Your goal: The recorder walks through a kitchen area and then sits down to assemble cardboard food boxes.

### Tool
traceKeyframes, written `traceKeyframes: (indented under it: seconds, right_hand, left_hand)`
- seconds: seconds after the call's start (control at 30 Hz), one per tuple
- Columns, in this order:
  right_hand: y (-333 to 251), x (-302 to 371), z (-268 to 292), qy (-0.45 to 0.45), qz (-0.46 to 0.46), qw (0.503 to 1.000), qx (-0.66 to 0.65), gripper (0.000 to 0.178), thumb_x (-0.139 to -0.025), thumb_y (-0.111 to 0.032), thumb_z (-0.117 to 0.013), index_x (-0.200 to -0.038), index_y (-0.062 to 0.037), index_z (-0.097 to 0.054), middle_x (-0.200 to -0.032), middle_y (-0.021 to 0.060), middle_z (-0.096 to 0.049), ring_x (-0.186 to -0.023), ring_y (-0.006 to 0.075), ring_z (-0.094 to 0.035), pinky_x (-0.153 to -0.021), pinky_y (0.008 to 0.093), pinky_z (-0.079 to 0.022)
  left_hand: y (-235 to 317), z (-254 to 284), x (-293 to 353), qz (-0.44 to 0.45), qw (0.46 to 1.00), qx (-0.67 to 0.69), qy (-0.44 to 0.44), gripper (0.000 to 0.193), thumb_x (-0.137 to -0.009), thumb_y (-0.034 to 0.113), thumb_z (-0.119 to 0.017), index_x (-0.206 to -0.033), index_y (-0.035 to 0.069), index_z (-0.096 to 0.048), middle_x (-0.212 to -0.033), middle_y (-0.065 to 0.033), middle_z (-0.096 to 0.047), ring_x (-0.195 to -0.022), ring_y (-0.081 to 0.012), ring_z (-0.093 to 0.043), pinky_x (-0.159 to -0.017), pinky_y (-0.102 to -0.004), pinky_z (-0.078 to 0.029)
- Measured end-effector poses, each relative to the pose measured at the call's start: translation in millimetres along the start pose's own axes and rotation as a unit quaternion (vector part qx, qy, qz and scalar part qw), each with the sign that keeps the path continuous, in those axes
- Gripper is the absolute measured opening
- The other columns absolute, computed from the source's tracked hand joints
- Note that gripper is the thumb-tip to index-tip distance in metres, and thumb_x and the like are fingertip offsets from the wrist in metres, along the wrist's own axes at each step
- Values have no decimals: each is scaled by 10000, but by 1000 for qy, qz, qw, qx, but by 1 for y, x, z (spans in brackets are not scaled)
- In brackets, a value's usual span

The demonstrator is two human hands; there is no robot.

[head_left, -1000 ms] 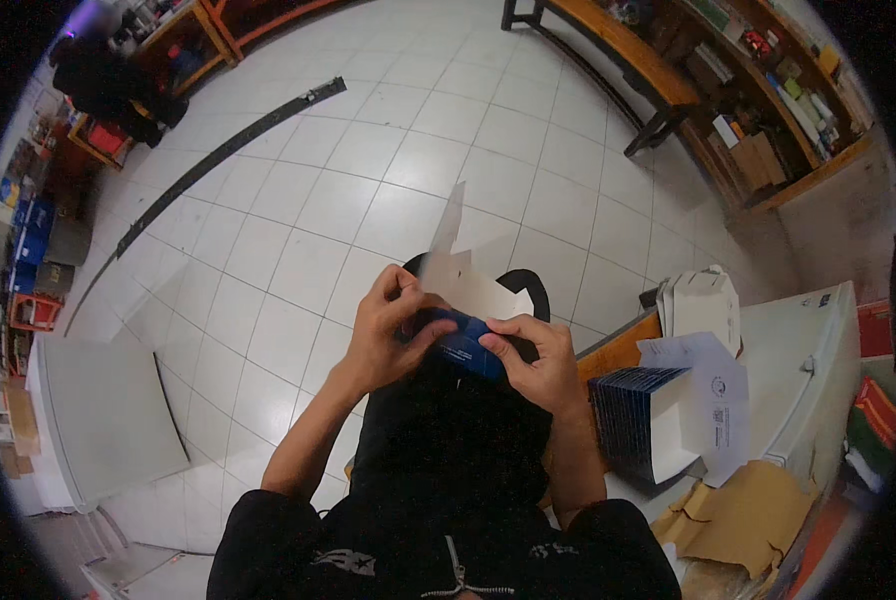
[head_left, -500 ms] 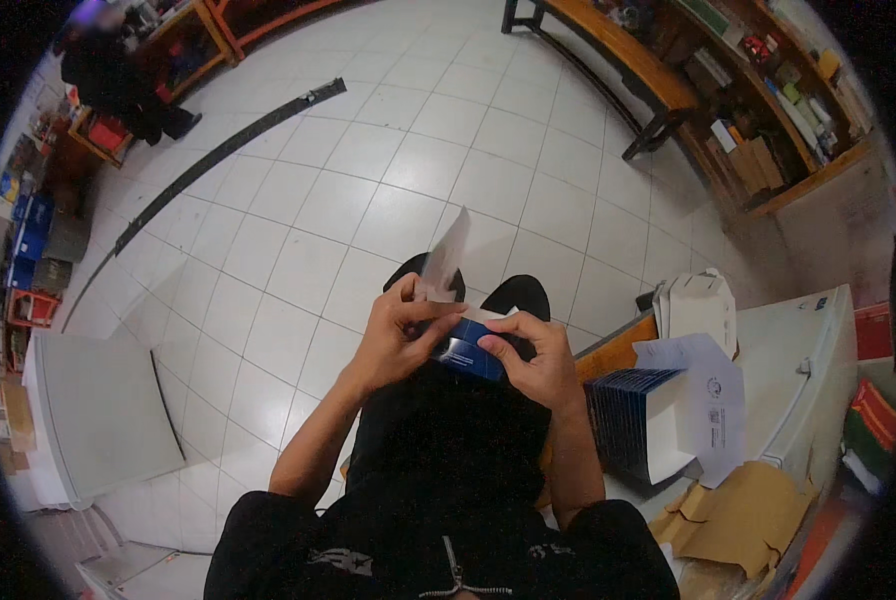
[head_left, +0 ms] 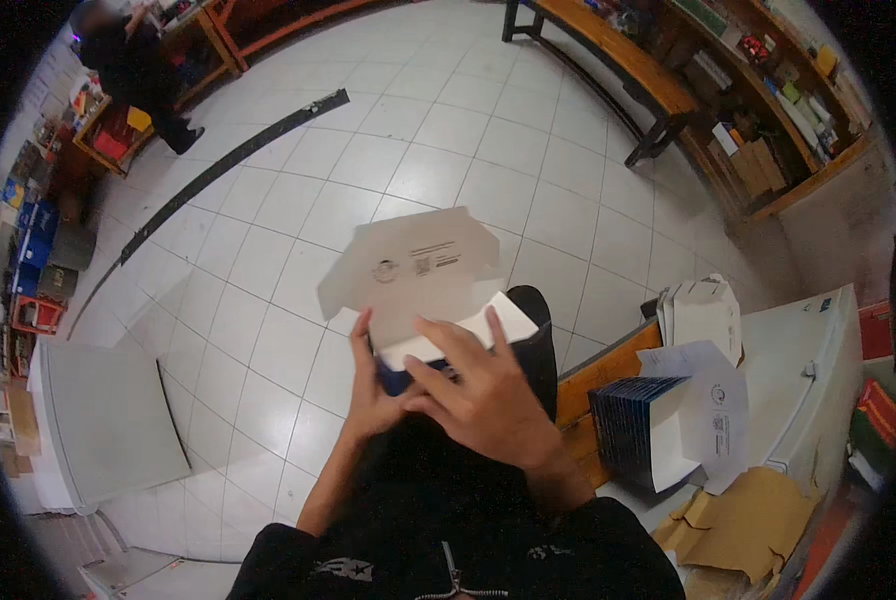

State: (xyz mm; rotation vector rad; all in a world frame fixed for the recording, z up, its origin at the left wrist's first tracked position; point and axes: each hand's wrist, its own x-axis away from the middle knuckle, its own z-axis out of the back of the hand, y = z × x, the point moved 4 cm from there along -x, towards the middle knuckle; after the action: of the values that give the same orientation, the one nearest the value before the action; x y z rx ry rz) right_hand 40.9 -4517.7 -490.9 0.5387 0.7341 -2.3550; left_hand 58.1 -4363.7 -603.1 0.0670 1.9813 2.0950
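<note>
Projecting beyond left grip (head_left: 370,398), right grip (head_left: 490,402): open carton (head_left: 423,295).

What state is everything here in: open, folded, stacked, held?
Carton: lid open
Left hand: holding the carton's left end
Right hand: fingers spread over its near side
Blue cartons: nested together, end one's lid open
White card pieces: stacked
Brown paper: creased, ragged-edged
Co-worker: standing

The carton's (head_left: 458,347) lid (head_left: 413,255) is now showing its printed face; the right hand (head_left: 488,405) is spreading over the near edge instead of the right.
</note>
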Motion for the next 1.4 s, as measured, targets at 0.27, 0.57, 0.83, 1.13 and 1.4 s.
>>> traceKeyframes:
  seconds: [0.27,0.57,0.83,1.13,1.4]
  right_hand:
    - [125,87,0,195,-363,831,-373,148,-970,-112,-517,-1028,-8,-604,-759,70,-638,-651,93,-584,-573,256,-477]
    - [112,16,-7,27,-141,777,-613,166,-987,-69,-461,-1029,6,-603,-669,74,-619,-493,112,-603,-435,230,-503]
    - [115,-3,-11,-133,-90,840,-519,314,-838,141,-403,-966,18,-662,-773,113,-685,-664,170,-705,-604,298,-611]
    - [117,25,-44,-223,-58,746,-625,420,-722,182,-391,-937,3,-705,-756,134,-702,-632,182,-704,-595,250,-578]
    - [76,13,-25,-294,-88,858,-412,225,-889,-211,-667,-926,6,-712,-635,110,-680,-496,150,-651,-453,253,-476]
  left_hand:
    - [-65,46,15,204,824,523,77,729,-819,353,-557,-1466,149,-290,-1456,-170,-372,-1285,-352,-422,-1058,-540,-308]
    - [-53,12,-13,195,817,541,-49,716,-843,522,-540,-1384,71,-412,-1386,-191,-437,-1247,-378,-448,-991,-642,-370]
    - [50,57,-49,-155,982,-97,51,847,-880,424,-613,-1479,50,-144,-1486,-204,-311,-1412,-348,-239,-1124,-478,-215]
    - [47,10,-64,44,839,-264,-474,345,-869,41,-569,-1212,11,-550,-868,-142,-665,-855,-220,-665,-753,-342,-530]
    - [30,-4,-64,218,847,-92,-477,280,-903,106,-576,-1176,43,-587,-801,-118,-687,-725,-165,-647,-710,-295,-508]
